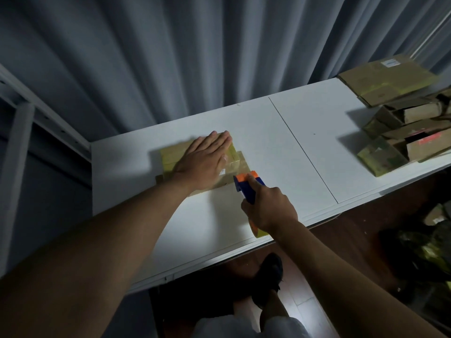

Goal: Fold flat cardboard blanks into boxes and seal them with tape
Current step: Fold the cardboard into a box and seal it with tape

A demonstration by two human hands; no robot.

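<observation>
A small brown cardboard box point(170, 157) with yellowish tape on it lies on the white table point(280, 132). My left hand point(205, 162) presses flat on top of the box, fingers straight. My right hand point(268, 211) grips the handle of a blue and orange tape dispenser point(246, 184). The dispenser's orange head sits at the box's near right corner. Much of the box top is hidden under my left hand.
Several folded and flat cardboard boxes point(402, 118) are piled at the table's right end. A grey curtain point(195, 57) hangs behind the table. A metal frame point(36, 111) stands at the left. More packing material point(434, 245) lies on the floor at the right.
</observation>
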